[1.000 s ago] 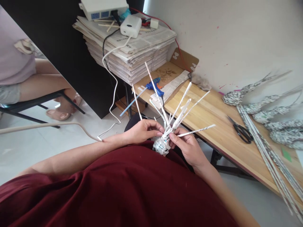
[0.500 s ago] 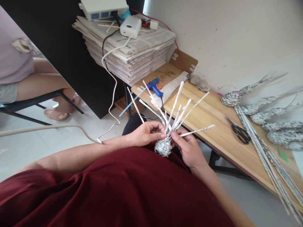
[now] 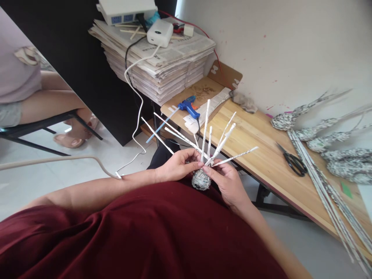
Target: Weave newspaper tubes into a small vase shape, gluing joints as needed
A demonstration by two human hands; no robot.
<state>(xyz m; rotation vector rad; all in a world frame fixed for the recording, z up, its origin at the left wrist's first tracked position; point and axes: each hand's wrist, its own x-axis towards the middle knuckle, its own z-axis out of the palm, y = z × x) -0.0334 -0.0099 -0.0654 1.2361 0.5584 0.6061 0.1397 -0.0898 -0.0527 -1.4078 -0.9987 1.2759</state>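
Just in front of my dark red shirt I hold a small rounded weave of rolled newspaper strips (image 3: 201, 181). Several loose paper tubes (image 3: 219, 146) fan up and outward from its neck. My left hand (image 3: 186, 162) pinches the neck from the left, thumb and fingers pressed on the strips. From the right, my right hand (image 3: 225, 180) grips the same spot, its thumb near the left thumb and its fingers partly hidden behind the tubes. One tube points right, over the right hand's fingers.
A blue glue gun (image 3: 189, 107) with a long glue stick lies at the table's (image 3: 255, 143) left end. Black scissors (image 3: 293, 162), long paper tubes (image 3: 322, 190) and woven paper pieces (image 3: 285, 121) lie rightward. Stacked newspapers (image 3: 162, 66) stand behind. Another person's legs (image 3: 49, 93) show left.
The woven piece has turned in my hands, so several of its upright tubes now lean further left. Both hands keep their grip at the neck; the right has shifted slightly left.
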